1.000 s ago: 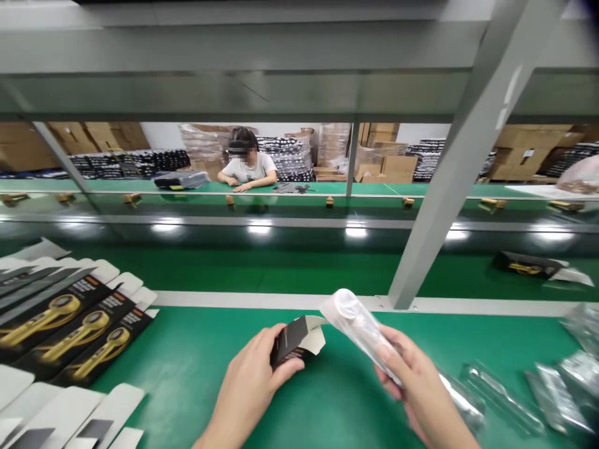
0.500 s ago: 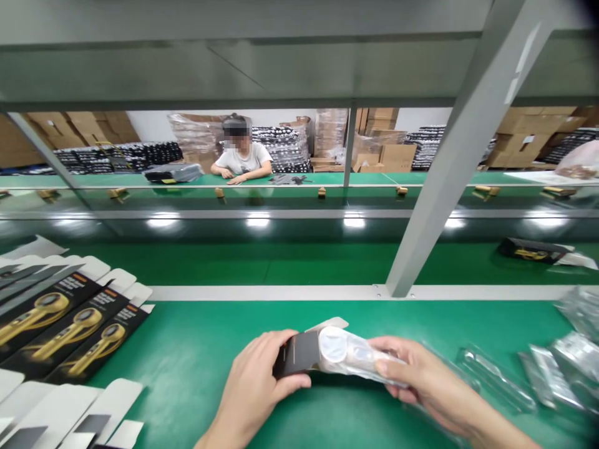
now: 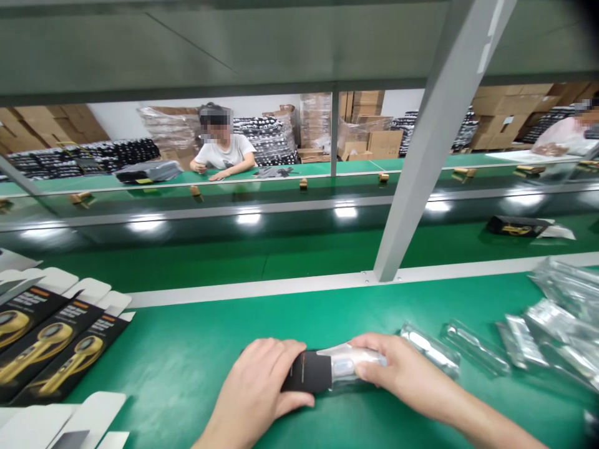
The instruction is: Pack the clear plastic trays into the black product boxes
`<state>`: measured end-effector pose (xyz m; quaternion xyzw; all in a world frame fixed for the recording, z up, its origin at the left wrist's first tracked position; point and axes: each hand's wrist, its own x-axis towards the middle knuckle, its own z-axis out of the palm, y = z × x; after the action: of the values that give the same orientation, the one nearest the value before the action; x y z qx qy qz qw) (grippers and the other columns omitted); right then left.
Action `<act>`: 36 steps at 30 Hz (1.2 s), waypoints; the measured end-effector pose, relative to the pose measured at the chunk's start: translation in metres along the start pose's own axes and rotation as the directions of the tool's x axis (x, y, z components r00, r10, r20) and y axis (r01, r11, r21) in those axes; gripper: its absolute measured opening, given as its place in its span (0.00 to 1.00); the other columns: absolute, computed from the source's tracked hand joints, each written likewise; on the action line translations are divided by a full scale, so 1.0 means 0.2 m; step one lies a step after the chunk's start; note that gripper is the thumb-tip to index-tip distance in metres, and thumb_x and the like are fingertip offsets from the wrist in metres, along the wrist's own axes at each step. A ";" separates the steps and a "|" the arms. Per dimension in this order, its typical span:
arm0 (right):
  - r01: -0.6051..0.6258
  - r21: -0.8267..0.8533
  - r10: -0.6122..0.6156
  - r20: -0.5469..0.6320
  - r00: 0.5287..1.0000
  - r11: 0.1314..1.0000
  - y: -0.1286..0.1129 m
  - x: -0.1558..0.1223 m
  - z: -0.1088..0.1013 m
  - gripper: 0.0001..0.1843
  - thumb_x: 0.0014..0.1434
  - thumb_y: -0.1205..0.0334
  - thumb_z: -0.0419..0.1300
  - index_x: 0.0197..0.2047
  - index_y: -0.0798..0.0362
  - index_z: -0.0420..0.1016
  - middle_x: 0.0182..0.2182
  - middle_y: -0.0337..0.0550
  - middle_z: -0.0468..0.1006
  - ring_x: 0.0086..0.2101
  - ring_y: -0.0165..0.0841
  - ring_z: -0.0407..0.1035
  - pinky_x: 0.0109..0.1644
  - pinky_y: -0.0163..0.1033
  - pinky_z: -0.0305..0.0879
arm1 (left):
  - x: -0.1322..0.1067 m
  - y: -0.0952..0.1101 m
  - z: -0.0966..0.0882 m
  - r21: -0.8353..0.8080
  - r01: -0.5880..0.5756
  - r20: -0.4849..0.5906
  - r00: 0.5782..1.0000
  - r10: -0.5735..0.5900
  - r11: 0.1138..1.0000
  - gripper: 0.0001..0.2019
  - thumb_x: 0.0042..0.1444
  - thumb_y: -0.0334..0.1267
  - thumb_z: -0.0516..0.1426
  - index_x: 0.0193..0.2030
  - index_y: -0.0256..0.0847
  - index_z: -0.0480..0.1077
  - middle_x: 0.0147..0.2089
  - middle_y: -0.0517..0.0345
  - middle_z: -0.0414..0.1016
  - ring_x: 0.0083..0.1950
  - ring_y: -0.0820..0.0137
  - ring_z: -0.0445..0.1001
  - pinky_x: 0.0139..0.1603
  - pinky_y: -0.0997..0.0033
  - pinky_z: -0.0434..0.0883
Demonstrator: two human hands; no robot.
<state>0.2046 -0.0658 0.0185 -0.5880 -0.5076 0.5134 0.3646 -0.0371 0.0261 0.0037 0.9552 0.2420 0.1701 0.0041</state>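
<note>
My left hand (image 3: 264, 386) is wrapped round a small black carton (image 3: 313, 372), which lies sideways above the green table. In my right hand (image 3: 386, 368) I grip a clear plastic blister pack (image 3: 345, 363) with something pale inside. Its left end is inside the carton's open right end, and the rest sticks out. My fingers cover part of each. Just right of my right hand, more clear plastic packs (image 3: 433, 349) rest on the table.
Black cartons (image 3: 60, 340) printed with a gold shower head stand in a row at left, white flaps up. Plastic packs (image 3: 561, 330) are heaped at right. A slanted metal post (image 3: 416, 162) rises from the rail. A carton (image 3: 515, 226) lies on the belt. Two people sit across.
The blister pack has gone deeper into the carton, moving left; its round end is now hidden inside. My view has turned slightly to the right.
</note>
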 end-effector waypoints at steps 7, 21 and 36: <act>-0.134 0.253 0.127 0.046 0.991 0.958 0.02 0.02 -0.01 0.18 0.52 0.56 0.61 0.45 0.56 0.72 0.22 0.34 0.66 0.21 0.23 0.55 0.22 0.29 0.46 | 0.03 -0.01 -0.01 -0.048 0.082 0.068 0.995 -0.079 0.995 0.29 0.49 0.62 0.53 0.49 0.42 0.65 0.44 0.56 0.75 0.39 0.65 0.73 0.40 0.67 0.67; -0.158 0.184 0.170 -0.049 0.984 0.970 -0.06 0.01 0.04 0.17 0.51 0.57 0.60 0.43 0.56 0.73 0.24 0.36 0.70 0.20 0.23 0.56 0.22 0.30 0.48 | 0.00 -0.01 0.00 -0.093 0.119 0.037 0.993 -0.116 0.988 0.29 0.48 0.62 0.54 0.49 0.42 0.65 0.41 0.54 0.75 0.38 0.64 0.73 0.39 0.66 0.68; 0.105 -0.177 -0.114 -0.041 0.993 0.979 -0.10 0.09 0.13 0.15 0.49 0.70 0.55 0.38 0.49 0.76 0.37 0.36 0.78 0.37 0.33 0.70 0.40 0.33 0.61 | 0.02 0.01 0.03 -0.029 0.033 -0.045 0.998 -0.034 0.999 0.29 0.48 0.61 0.55 0.49 0.41 0.63 0.42 0.56 0.75 0.37 0.65 0.73 0.38 0.66 0.66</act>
<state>0.1742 -0.0459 0.0274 -0.6018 -0.5728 0.4310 0.3521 -0.0316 0.0270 -0.0012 0.9468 0.2557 0.1951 0.0150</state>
